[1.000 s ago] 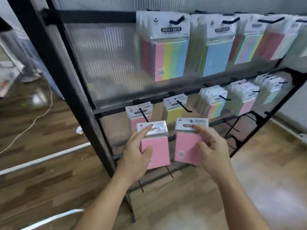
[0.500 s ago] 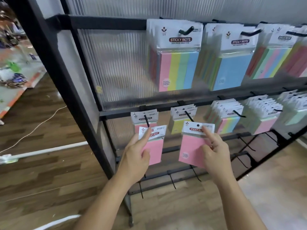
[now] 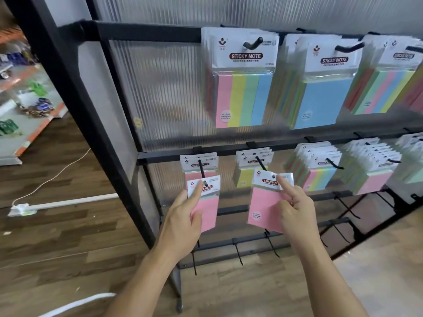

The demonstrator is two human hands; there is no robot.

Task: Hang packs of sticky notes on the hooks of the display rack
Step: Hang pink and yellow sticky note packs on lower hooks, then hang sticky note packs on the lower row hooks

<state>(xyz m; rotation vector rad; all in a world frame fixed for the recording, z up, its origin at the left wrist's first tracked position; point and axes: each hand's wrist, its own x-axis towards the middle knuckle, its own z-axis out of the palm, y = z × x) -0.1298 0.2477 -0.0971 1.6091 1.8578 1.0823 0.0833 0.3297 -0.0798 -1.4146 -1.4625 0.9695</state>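
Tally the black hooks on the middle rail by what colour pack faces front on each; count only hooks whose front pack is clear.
Pink front pack: 2, the leftmost hook and the fourth hook.
Yellow front pack: 1, the second hook.
Multicolour striped front pack: 1, the third hook.
Total: 4 hooks.

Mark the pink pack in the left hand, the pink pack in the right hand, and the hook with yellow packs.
Left pink pack (image 3: pixel 207 211), head view, pink face.
Right pink pack (image 3: pixel 263 207), head view, pink face.
Yellow-pack hook (image 3: pixel 261 163), head view, black wire.
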